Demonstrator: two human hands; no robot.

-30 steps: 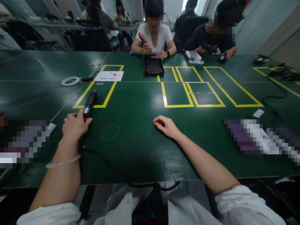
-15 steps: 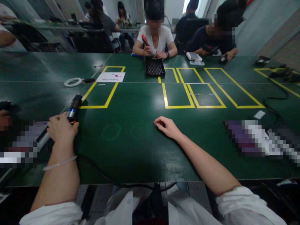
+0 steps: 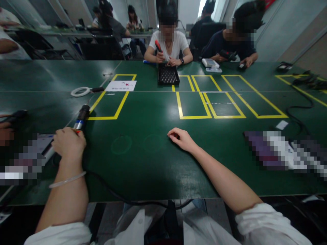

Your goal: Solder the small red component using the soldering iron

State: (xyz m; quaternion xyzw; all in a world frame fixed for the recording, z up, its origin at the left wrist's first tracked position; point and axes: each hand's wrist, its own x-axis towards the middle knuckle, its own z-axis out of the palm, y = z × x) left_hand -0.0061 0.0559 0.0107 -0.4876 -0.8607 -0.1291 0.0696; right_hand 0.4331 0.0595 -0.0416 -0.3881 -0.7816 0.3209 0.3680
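Note:
My left hand point(image 3: 68, 143) is closed around a corded electric screwdriver point(image 3: 82, 117) on the left of the green table. The tool has a black nose and a silver body with a blue band; a bit of orange-red shows by my thumb. Its nose points away from me, and my palm hides its rear. A black cable point(image 3: 107, 190) runs from beneath my left forearm towards the table's near edge. My right hand point(image 3: 182, 139) rests on the table near the middle, fingers curled and fingertips together, with nothing visible in them.
Yellow tape outlines point(image 3: 195, 117) mark the table point(image 3: 153, 177). A paper sheet point(image 3: 121, 85) and a white ring-shaped coil point(image 3: 80, 91) lie left. Opposite, a person works over a black tray point(image 3: 168, 75); another person handles a dark device. Blurred-out items point(image 3: 270, 149) lie right.
The fingers of my left hand have closed further around the screwdriver. My right hand holds its place. At the far left a neighbour's hand shows a dark object more clearly.

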